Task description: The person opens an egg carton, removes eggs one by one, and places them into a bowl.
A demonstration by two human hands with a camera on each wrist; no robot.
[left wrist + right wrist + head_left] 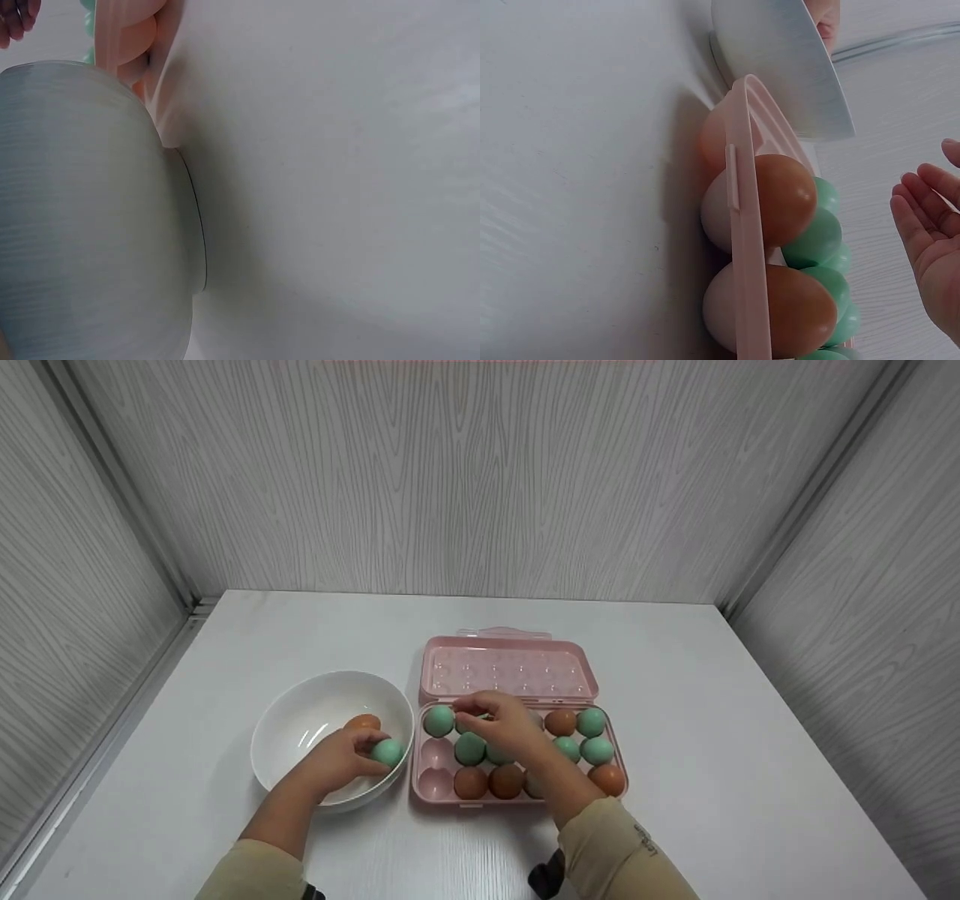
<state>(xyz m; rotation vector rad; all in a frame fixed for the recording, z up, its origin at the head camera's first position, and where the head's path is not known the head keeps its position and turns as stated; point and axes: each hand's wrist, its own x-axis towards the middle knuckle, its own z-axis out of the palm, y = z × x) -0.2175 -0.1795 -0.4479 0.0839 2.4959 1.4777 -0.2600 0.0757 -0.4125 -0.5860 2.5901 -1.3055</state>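
Observation:
Inside the white bowl (281,701), my left hand (334,761) pinches a green egg (387,752) between thumb and fingers, near the bowl's right wall. A brown egg (363,721) lies in the bowl behind that hand. My right hand (504,724) is over the pink egg carton (436,785), with fingers loosely bent and nothing held; the right wrist view shows its fingers (922,202) apart from the eggs. Green and brown eggs sit in the carton's cups, some hidden under my right hand and forearm. Two cups at its left end show bare pink.
The carton's lid (510,667) lies folded back behind the cups. Bowl and carton stand side by side on a white table (720,750). Wood-grain panels (480,480) enclose the back and both sides.

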